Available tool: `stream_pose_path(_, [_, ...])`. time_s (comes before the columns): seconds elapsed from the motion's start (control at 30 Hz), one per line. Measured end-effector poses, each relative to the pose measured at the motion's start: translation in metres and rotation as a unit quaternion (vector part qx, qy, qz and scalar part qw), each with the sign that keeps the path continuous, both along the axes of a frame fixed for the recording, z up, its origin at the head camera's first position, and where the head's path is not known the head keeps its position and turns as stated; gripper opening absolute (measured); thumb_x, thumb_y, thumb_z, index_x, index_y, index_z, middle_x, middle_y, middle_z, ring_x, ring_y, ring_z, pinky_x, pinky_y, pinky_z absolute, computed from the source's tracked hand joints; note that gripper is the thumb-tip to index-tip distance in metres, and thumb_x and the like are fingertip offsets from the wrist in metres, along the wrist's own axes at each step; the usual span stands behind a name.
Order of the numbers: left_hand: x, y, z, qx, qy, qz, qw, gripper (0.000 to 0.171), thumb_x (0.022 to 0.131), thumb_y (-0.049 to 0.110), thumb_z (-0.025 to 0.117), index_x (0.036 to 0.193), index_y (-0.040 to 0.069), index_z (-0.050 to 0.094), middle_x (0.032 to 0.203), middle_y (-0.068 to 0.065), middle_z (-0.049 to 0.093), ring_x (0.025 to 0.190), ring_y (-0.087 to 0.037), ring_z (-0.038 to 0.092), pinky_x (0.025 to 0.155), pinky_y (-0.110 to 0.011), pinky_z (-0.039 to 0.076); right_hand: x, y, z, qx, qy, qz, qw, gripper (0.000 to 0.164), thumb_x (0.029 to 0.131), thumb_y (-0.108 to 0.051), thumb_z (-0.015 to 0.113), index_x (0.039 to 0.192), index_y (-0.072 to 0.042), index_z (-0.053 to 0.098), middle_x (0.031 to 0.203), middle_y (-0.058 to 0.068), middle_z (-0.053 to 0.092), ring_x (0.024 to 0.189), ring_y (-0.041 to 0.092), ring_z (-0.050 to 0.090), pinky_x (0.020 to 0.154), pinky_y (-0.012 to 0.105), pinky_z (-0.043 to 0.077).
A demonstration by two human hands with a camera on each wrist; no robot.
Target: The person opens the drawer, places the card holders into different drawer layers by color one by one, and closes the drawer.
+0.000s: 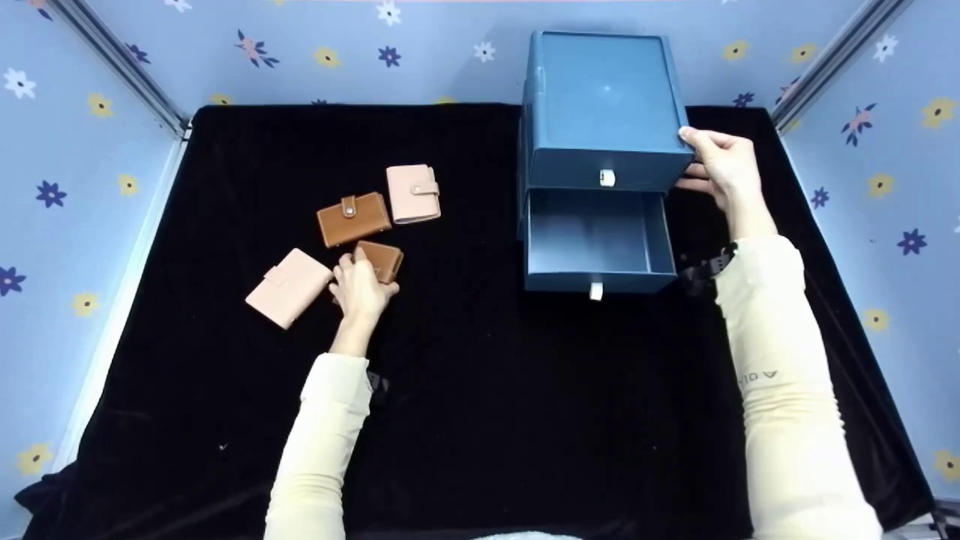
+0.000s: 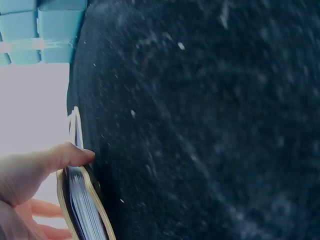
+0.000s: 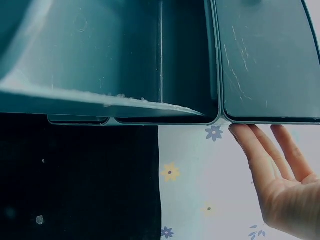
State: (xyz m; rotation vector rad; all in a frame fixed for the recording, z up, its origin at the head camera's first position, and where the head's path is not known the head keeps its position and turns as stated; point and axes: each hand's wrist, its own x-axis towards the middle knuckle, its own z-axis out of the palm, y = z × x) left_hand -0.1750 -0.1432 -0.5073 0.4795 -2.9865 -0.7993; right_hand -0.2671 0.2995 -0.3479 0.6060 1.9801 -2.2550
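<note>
The left hand (image 1: pixel 361 291) pinches the small brown case (image 1: pixel 382 259), down by the black surface (image 1: pixel 465 420), just beside the bigger brown case (image 1: pixel 352 223). Hold it snug but soft (its pages could spread). The right hand (image 1: pixel 726 169) touches the blue drawer box (image 1: pixel 607 90) with straight fingers; a light touch should do.

A wide, unobstructed lane of black tabletop (image 1: pixel 465 315) separates the small brown wallet (image 1: pixel 385 259) from the blue cabinet (image 1: pixel 609 97). The lower drawer (image 1: pixel 589 232) juts forward, reachable from above; right fingers (image 3: pixel 249 144) obstruct the cabinet's right side.
</note>
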Motion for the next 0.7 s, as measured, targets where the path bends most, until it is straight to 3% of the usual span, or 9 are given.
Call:
stream_pose_path(0.33, [0.006,0.015,0.02,0.013,0.012,-0.035,0.9992,0.081,0.061,0.015,0.076,0.13,-0.001,0.037,0.124,-0.024,0.039,0.109,-0.039,0.038,0.083,-0.055,0.033,0.0,-0.001,0.001,-0.001,-0.004,-0.001,1.0,0.031,0.07,-0.02,0.075,0.096,-0.005,0.065,0.072,0.009,0.065,0.061,0.021,0.065,0.052,0.034,0.052])
stream_pose_path(0.7, [0.016,0.039,0.054,0.012,0.049,-0.094,0.9943,0.081,0.061,0.016,0.077,0.131,0.0,0.039,0.126,-0.021,0.041,0.11,-0.036,0.039,0.082,-0.051,0.034,0.001,-0.001,0.001,0.003,-0.002,-0.002,1.0,0.027,0.071,-0.02,0.074,0.093,-0.006,0.066,0.072,0.008,0.065,0.059,0.02,0.064,0.051,0.034,0.052])
